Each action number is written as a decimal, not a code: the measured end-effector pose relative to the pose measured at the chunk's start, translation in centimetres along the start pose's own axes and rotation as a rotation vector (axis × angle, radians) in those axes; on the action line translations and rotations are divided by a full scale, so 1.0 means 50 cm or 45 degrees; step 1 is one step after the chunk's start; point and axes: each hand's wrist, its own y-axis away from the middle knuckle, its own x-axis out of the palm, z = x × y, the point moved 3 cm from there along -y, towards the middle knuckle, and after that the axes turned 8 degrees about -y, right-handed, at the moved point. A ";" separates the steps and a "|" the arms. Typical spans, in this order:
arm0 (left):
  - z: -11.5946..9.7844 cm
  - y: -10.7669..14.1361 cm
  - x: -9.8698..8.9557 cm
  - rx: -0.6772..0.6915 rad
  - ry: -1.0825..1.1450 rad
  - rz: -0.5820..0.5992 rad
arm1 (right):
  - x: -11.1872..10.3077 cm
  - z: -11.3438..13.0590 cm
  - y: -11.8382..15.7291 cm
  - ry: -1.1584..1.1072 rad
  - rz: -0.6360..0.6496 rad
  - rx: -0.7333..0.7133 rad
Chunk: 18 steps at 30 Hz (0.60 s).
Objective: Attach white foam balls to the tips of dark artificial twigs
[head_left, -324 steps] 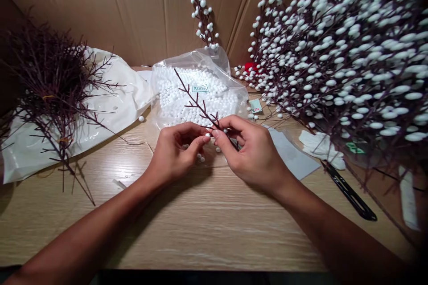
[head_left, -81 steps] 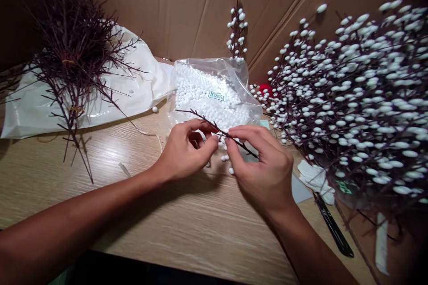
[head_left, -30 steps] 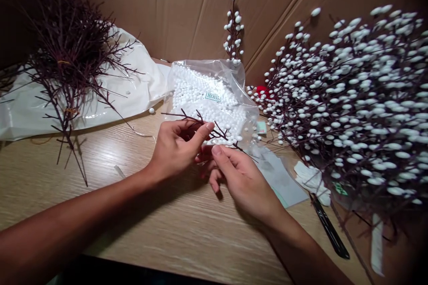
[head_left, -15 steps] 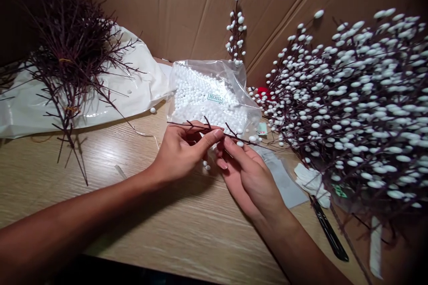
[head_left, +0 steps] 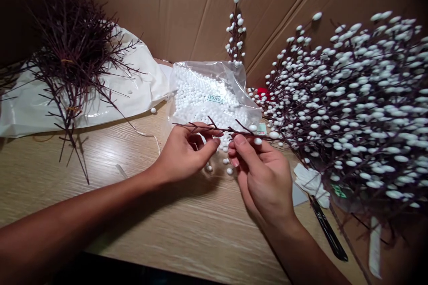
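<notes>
A thin dark twig (head_left: 217,129) lies across both hands, with a few white beads on its right part. My left hand (head_left: 187,149) is closed around the twig's left part, thumb and fingers nearly together. The twig's middle is pinched between thumb and fingers of my right hand (head_left: 264,173), close to the white beads. Just behind the hands is a clear bag (head_left: 207,93) of white beads, and several loose beads (head_left: 229,171) lie between and below the fingers.
Bare dark branches (head_left: 73,53) lie on a white plastic bag (head_left: 133,84) at left. Many white-beaded branches (head_left: 351,111) fill the right. A black-handled tool (head_left: 329,229) and crumpled white tissue (head_left: 310,182) lie at front right. One beaded sprig (head_left: 236,31) stands against the cardboard (head_left: 187,9).
My right hand has moved right along with the twig, away from my left hand. More of the twig and its beads now show, and more loose beads are visible between the hands.
</notes>
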 end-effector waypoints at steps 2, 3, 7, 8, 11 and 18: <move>0.010 -0.001 0.001 0.001 -0.109 0.011 | -0.002 0.006 -0.001 0.050 0.017 -0.056; 0.014 -0.002 0.001 0.005 -0.178 0.022 | -0.004 0.009 -0.001 0.084 0.026 -0.092; 0.007 -0.002 -0.003 0.126 -0.471 0.158 | -0.009 0.018 -0.002 0.217 0.035 -0.243; 0.002 -0.002 -0.005 0.172 -0.538 0.210 | -0.009 0.021 -0.002 0.237 0.029 -0.272; -0.007 -0.003 -0.007 0.255 -0.689 0.402 | -0.012 0.026 -0.006 0.253 0.009 -0.294; 0.001 -0.006 -0.007 0.296 -0.738 0.567 | -0.018 0.039 -0.022 0.215 -0.063 -0.366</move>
